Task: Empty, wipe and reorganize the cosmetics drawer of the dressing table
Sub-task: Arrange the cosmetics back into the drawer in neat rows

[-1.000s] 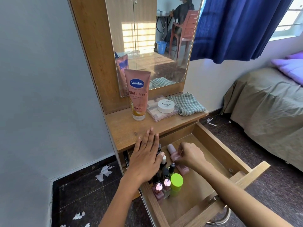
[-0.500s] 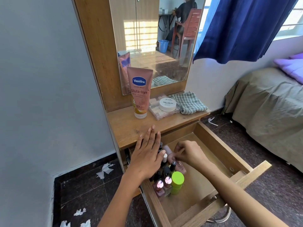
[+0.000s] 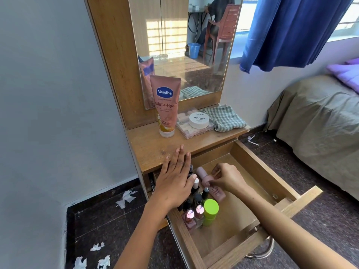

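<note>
The wooden drawer (image 3: pixel 260 167) of the dressing table stands pulled out. Several nail polish bottles (image 3: pixel 196 208) and a green-capped bottle (image 3: pixel 210 211) cluster along its left side. My left hand (image 3: pixel 175 181) lies flat, fingers together, over the back of that cluster and the drawer's left wall. My right hand (image 3: pixel 227 177) pinches a pink bottle (image 3: pixel 206 177) that lies tilted in the drawer beside a second pink bottle (image 3: pixel 218 193). On the tabletop (image 3: pixel 151 148) stand a Vaseline tube (image 3: pixel 166 105), a makeup palette (image 3: pixel 186 129) with a white nail polish jar (image 3: pixel 199 119) on it, and a folded checked cloth (image 3: pixel 223 117).
The mirror (image 3: pixel 184 45) rises behind the tabletop. A bed (image 3: pixel 318 121) with an olive cover is at the right, under a blue curtain (image 3: pixel 295 30). Torn paper scraps (image 3: pixel 126 198) lie on the dark floor at the left. A metal stool ring (image 3: pixel 266 249) shows under the drawer front.
My right hand has shifted on the pink bottle, fingers now pinching near its neck. My left hand stays over the bottles. The camera has come slightly closer.
</note>
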